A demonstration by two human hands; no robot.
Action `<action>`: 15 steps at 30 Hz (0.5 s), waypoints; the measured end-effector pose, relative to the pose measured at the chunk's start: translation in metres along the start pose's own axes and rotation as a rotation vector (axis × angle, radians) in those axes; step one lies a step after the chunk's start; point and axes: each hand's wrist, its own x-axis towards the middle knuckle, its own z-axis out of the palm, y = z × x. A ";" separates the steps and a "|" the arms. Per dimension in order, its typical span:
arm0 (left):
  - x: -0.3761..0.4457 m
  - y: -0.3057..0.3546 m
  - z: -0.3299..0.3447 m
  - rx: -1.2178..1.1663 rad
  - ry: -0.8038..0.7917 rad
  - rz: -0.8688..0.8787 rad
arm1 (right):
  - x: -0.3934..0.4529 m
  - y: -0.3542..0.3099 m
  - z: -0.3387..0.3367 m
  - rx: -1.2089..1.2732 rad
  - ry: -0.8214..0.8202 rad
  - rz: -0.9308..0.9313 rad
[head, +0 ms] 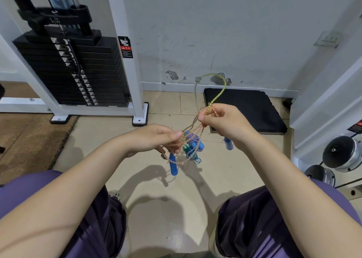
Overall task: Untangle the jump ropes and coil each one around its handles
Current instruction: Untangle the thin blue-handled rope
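While I am sitting with my knees apart over the tiled floor (166,214), the white wall (225,32) is standing ahead of me. To the left, the weight stack (74,67) is sitting inside its white frame (125,51), and a black mat (244,110) is lying on the floor against the wall, behind my right hand. Dumbbells (344,153) are resting at the far right.

My two hands are holding the tangle of ropes in the air between my knees, well above the floor. My left hand (156,138) is closing its grip on several orange strands (184,136) beside the bundle. My right hand (225,120), a little higher and farther forward, is pinching the yellow-green rope (217,93) together with an orange strand; that rope is arching up from my fingers in a loop in front of the wall and coming back down toward the tangle.

Between my hands, a purple rope (193,146) is wrapping around a pair of blue handles, forming a coiled bundle that is hanging in the strands. One loose blue handle (173,165) is dangling below my left hand, and another (228,143) is hanging under my right hand, blurred. A small blue loop (197,160) is hanging at the bottom of the bundle.
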 end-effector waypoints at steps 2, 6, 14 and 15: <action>0.001 0.000 0.001 -0.053 0.001 -0.012 | 0.004 0.004 0.001 -0.028 -0.008 -0.036; -0.002 0.000 -0.002 -0.042 0.024 0.019 | 0.010 0.013 -0.001 -0.108 0.028 -0.047; -0.006 0.004 -0.008 -0.200 0.236 0.055 | 0.005 0.010 -0.005 -0.167 -0.039 0.032; -0.006 0.005 -0.009 -0.228 0.263 0.072 | 0.006 0.011 -0.005 -0.176 -0.061 0.040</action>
